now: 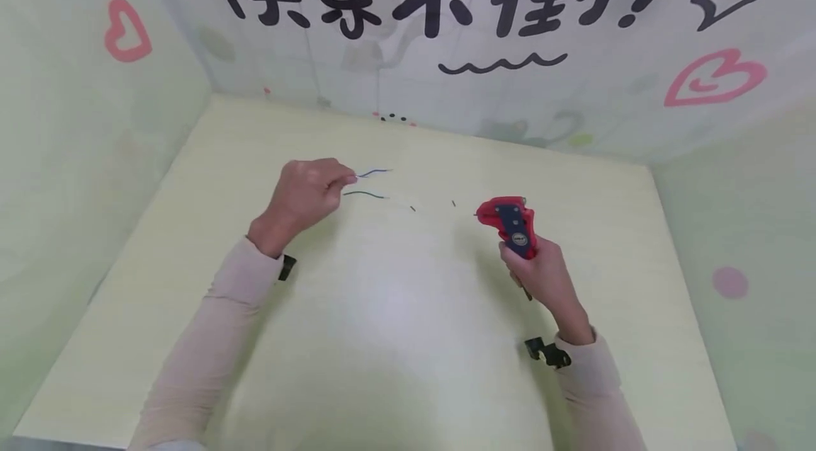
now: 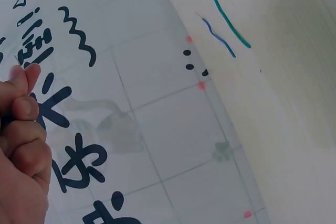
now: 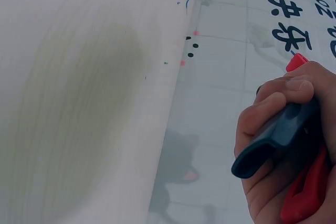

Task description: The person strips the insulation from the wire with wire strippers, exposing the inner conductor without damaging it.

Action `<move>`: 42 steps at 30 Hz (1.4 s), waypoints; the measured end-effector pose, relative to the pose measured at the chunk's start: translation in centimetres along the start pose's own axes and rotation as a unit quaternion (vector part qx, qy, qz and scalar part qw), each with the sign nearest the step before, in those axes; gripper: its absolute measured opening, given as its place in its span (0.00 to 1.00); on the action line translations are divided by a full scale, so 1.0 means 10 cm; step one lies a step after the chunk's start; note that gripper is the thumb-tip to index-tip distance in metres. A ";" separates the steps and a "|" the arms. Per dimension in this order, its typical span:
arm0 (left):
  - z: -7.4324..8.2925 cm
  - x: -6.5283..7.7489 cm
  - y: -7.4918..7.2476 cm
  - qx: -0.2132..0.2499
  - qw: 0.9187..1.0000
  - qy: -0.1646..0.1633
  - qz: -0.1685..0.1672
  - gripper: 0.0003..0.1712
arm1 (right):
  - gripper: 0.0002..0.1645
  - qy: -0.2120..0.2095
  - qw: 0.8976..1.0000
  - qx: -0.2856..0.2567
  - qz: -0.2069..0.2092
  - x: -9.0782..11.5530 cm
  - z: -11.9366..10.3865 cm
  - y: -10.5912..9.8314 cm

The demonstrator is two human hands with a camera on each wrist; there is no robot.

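My right hand grips a pistol-shaped wire stripper, red with dark blue, and its nose points left. A short dark bit shows at that nose. Up and to the left, my left hand pinches a thin wire between thumb and fingertips; only a fine tip stands out, and the rest is hidden in the hand. On the table beyond those fingertips lie a blue wire and a green wire, each with bare strands at one end.
Short insulation scraps lie on the pale table between the hands. A printed wall sheet with black characters rises at the table's back edge, and light green walls stand at both sides.
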State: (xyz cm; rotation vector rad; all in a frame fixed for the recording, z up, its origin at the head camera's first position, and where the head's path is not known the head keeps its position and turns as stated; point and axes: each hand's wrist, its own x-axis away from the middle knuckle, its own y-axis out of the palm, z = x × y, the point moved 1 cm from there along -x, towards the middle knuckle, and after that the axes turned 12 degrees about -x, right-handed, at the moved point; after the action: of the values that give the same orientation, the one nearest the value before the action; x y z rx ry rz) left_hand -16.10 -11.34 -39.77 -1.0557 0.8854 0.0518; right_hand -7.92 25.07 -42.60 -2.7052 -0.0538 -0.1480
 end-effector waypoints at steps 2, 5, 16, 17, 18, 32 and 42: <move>0.00 0.00 0.00 0.013 0.999 0.007 -0.041 0.04 | 0.17 0.005 1.000 -0.005 -0.010 -0.02 0.03 -0.03; 0.02 0.04 0.08 0.023 0.994 -0.005 -0.105 0.06 | 0.18 0.003 1.000 0.008 -0.021 -0.04 0.07 -0.02; -0.01 0.20 0.39 0.005 0.965 -0.012 -0.262 0.09 | 0.30 0.019 1.000 0.004 -0.023 -0.11 0.14 -0.08; -0.01 0.23 0.42 -0.005 0.962 -0.015 -0.273 0.09 | 0.30 0.029 0.999 -0.013 -0.027 -0.13 0.15 -0.11; -0.01 0.26 0.46 -0.014 0.959 -0.018 -0.282 0.08 | 0.31 0.040 0.998 -0.032 -0.034 -0.15 0.15 -0.14; 0.02 0.40 0.65 -0.055 0.942 -0.005 -0.332 0.09 | 0.48 0.123 0.988 -0.063 -0.069 -0.46 0.21 -0.31; 0.11 0.36 0.59 -0.056 0.927 0.009 -0.371 0.07 | 0.49 0.119 0.979 0.159 -0.049 -0.68 0.22 -0.24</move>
State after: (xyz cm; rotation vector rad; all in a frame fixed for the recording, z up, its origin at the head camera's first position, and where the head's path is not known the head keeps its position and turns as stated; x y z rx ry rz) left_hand -15.60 -8.75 -46.26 -1.4440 0.4559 -0.5485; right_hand -14.64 28.09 -44.33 -2.3500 -0.1284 -0.4510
